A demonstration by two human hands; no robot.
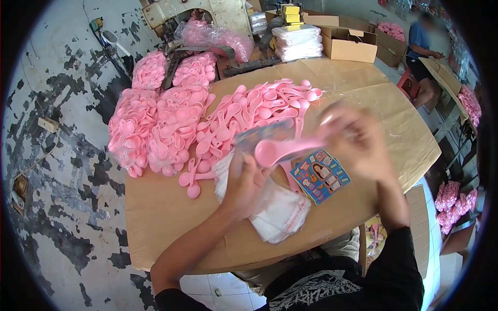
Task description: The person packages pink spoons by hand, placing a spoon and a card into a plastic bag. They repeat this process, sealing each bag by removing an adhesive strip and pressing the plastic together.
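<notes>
My left hand (243, 187) is closed on a clear plastic bag with what looks like a blue printed card (263, 133) in it. A pink measuring spoon (282, 150) lies across the bag's front, its bowl by my left thumb. Its handle runs to the fingers of my right hand (355, 137), which is smeared by motion but appears closed on it. Under my hands lies a stack of clear plastic bags (280, 215). Beside it, blue illustrated cards (321, 176) rest on the table. A large heap of loose pink spoons (249, 111) spreads behind.
Bulging bags of pink spoons (132, 124) line the left side of the brown-covered table (181, 228). At the back stand a machine (225, 18), stacked clear packets (297, 41) and an open cardboard box (353, 45). Another person (423, 49) sits at a table on the far right.
</notes>
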